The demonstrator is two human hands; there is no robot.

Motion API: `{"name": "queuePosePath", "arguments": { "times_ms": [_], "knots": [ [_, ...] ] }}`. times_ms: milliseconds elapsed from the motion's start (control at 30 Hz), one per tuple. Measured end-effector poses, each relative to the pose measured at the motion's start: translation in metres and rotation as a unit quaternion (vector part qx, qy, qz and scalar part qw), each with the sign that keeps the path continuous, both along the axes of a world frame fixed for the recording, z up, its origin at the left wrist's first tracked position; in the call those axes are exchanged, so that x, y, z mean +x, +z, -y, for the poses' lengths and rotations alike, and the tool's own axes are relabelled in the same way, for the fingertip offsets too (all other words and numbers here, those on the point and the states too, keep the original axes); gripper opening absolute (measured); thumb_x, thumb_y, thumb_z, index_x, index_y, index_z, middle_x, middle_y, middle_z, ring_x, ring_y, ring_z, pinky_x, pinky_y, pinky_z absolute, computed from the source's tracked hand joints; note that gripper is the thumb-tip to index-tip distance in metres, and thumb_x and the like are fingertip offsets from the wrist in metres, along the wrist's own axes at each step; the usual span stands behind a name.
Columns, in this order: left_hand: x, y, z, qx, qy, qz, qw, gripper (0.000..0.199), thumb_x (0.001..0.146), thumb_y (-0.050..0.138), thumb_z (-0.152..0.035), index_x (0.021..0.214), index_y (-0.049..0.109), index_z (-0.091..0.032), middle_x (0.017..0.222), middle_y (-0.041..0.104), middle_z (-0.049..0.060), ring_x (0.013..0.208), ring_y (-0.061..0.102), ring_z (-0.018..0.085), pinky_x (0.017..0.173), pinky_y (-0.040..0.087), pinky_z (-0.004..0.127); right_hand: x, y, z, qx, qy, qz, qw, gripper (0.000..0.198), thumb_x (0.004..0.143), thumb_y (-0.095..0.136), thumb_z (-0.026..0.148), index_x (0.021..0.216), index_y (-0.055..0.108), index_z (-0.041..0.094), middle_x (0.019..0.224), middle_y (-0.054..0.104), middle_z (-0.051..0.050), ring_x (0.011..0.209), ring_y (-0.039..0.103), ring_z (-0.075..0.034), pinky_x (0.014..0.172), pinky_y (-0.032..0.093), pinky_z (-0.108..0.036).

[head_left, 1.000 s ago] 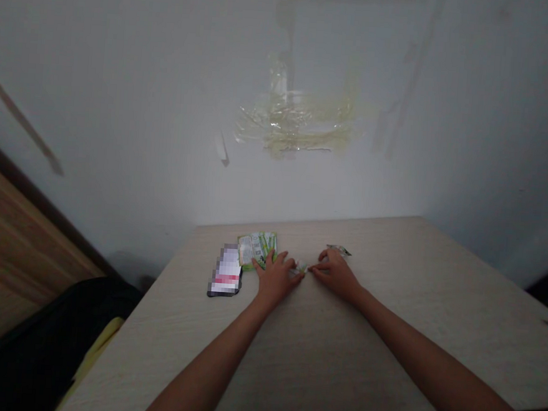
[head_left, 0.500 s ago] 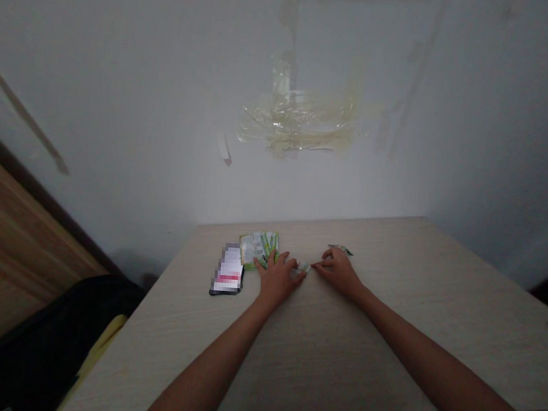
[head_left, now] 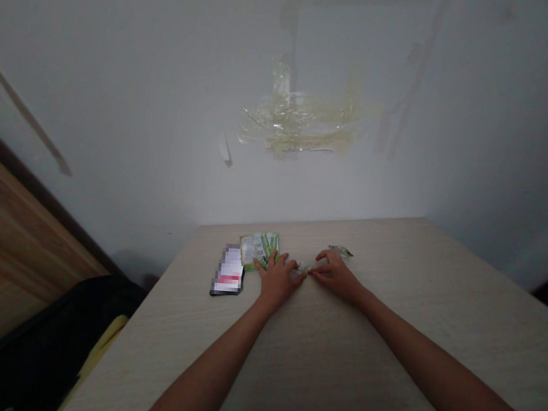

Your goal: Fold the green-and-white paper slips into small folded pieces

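Observation:
My left hand [head_left: 278, 278] rests on the table, its thumb and a finger pressed on a small whitish-green crumpled piece [head_left: 302, 267], perhaps a bit of wrapper; its kind is too small to make out. The other fingers are spread at the edge of a few overlapping green-and-white printed packets [head_left: 255, 248]. From the other side my right hand [head_left: 337, 276] pinches at the right end of the small piece with thumb and forefinger. Just behind the right hand lies a small dark-and-white scrap [head_left: 343, 251], flat on the table.
Left of the packets is a dark-edged flat object with a blurred bright face [head_left: 229, 274], like a phone. The pale wooden table [head_left: 338, 360] meets a wall with clear tape [head_left: 303, 120] stuck on it. Black and yellow cloth [head_left: 105, 338] sits beyond the left edge.
My right hand has shifted slightly down and left, its fingertips now touching the small piece. The left hand stays in place on it.

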State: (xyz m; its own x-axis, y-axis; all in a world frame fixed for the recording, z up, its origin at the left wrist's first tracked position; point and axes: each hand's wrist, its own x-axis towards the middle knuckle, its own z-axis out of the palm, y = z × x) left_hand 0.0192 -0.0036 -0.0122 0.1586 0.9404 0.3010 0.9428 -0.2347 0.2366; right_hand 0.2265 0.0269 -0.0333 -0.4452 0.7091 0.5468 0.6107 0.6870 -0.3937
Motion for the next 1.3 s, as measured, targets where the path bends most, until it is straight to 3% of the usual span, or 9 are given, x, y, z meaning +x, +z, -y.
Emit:
{"name": "queuePosePath", "arguments": {
  "times_ms": [333,867,1300],
  "knots": [
    [0.001,0.001,-0.001,-0.010,0.001,-0.006,1.000,0.035,0.084,0.053,-0.059,0.104,0.068,-0.035,0.139,0.051,0.001,0.138,0.028,0.034,0.105,-0.002,0.076,0.005,-0.011,-0.013,0.021,-0.096,0.022,0.995,0.016,0.085,0.064,0.034,0.085,0.078,0.026,0.103,0.058,-0.010,0.103,0.050,-0.025,0.092,0.041,-0.045],
    [-0.007,-0.003,-0.002,-0.015,-0.043,-0.006,0.999,0.036,0.086,0.053,-0.057,0.118,0.063,-0.044,0.142,0.050,0.000,0.139,0.028,0.032,0.107,0.000,0.073,0.008,-0.007,-0.008,0.014,-0.018,0.000,1.000,0.016,0.087,0.061,0.026,0.091,0.076,0.024,0.099,0.060,-0.008,0.099,0.055,-0.022,0.092,0.044,-0.044],
    [-0.007,-0.003,-0.003,-0.001,-0.052,-0.019,0.998,0.030,0.089,0.050,-0.055,0.112,0.066,-0.046,0.141,0.051,-0.001,0.138,0.030,0.030,0.109,0.005,0.071,0.006,0.000,-0.003,-0.009,0.007,-0.002,1.000,0.019,0.083,0.063,0.020,0.099,0.073,0.022,0.101,0.062,-0.009,0.097,0.058,-0.021,0.089,0.047,-0.039]
  ]
}}
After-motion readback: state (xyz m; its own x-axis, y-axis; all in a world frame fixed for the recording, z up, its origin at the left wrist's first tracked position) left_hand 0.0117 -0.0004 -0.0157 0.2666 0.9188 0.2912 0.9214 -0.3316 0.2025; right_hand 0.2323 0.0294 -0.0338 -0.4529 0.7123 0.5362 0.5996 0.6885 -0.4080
